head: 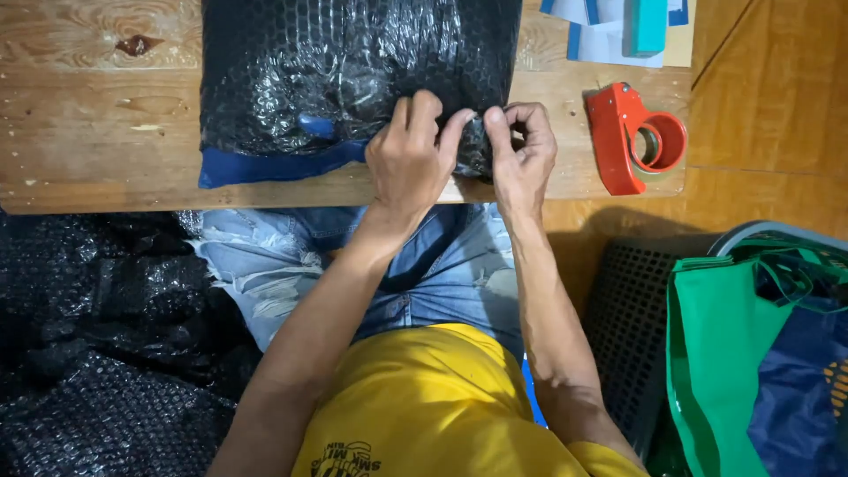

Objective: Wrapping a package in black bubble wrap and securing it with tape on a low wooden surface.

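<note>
A parcel wrapped in black bubble wrap lies on a low wooden table, with a strip of blue material showing along its near edge. My left hand presses and pinches the wrap at the parcel's near right corner. My right hand pinches the same fold of wrap just beside it, fingers curled. Both hands meet at that corner near the table's front edge.
A red tape dispenser rests on the table to the right of my hands. Blue and white papers lie at the far right. Loose black bubble wrap is heaped at left, and a green and blue bag with a black crate sits at right.
</note>
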